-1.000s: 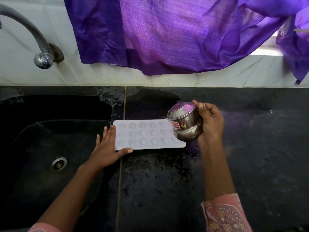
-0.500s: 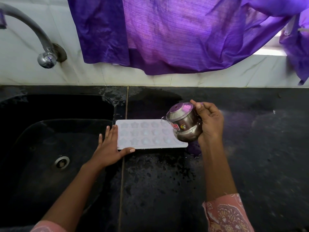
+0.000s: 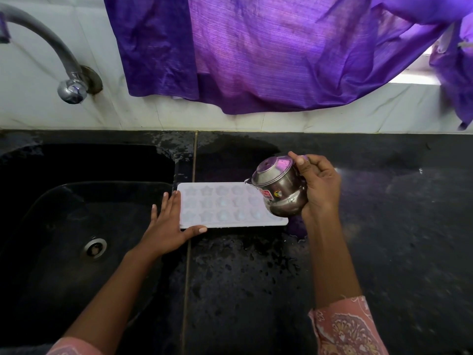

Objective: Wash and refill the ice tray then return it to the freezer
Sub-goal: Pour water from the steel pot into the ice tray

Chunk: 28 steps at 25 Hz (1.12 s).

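Little is changing since the earlier frame: the steel pot (image 3: 279,192) is tipping only slightly further over the right end of the white ice tray (image 3: 220,207), which is lying flat on the black counter (image 3: 256,278), just right of the sink (image 3: 76,213). The right hand (image 3: 320,185) is gripping the pot while the left hand (image 3: 166,226) is pressing open-palmed against the tray's left edge. Pouring slowly, cavity by cavity, is likely keeping water from spilling over.
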Motion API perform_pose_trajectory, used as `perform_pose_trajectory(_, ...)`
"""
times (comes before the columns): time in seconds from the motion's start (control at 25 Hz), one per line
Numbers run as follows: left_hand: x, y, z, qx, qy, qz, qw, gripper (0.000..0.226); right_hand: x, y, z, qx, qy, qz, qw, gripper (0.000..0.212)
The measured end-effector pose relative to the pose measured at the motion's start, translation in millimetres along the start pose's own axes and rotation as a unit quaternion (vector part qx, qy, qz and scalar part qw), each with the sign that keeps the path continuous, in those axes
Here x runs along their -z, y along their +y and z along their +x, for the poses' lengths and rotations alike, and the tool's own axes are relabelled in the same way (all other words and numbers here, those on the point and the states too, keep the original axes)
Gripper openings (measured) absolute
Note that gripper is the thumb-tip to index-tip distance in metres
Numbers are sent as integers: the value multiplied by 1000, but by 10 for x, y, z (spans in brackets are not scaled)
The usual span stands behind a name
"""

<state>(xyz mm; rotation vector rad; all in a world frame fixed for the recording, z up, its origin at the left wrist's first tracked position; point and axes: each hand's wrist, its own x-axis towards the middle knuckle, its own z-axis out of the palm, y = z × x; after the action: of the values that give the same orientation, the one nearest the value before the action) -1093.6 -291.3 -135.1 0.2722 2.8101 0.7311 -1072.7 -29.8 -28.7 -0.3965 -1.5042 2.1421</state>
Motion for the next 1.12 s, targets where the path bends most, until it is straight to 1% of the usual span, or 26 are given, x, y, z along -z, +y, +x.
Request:
perform_pose_trajectory(0.24, -12, -29, 12, -10, 9, -6, 1000, 132, -20, -12, -13, 9, 2, -4, 1000, 18)
perform_pose_trajectory(0.44, -11, -28, 13, -7, 9, -4, 1000, 132, -32, -19, -21, 9, 1, -1, 1000, 18)
perform_pose_trajectory(0.56, -7, -17, 5, -1, 5, -2, 1000, 125, -31, -26, -28, 11, -2, -5, 1000, 17)
perform_pose_trajectory(0.64, -10, -15, 1, 0, 5, 0, 1000, 128, -33, -28, -28, 14, -2, -10, 1000, 18)
perform_pose_trajectory(0.76, -15, -20, 2, -2, 11, -3, 1000, 125, -42, -23, -22, 12, 4, -8, 1000, 18)
perform_pose_trajectory(0.92, -14, -30, 7, -6, 9, -4, 1000, 134, -49, -26, -25, 13, 5, -8, 1000, 19)
perform_pose_trajectory(1.04, -11, -21, 6, -6, 3, -3, 1000, 128, -50, -30, -33, 11, 3, -11, 1000, 18)
perform_pose_trajectory(1.12, -12, -24, 11, -8, 4, -1, 1000, 133, -53, -35, -35, 10, 1, -15, 1000, 18)
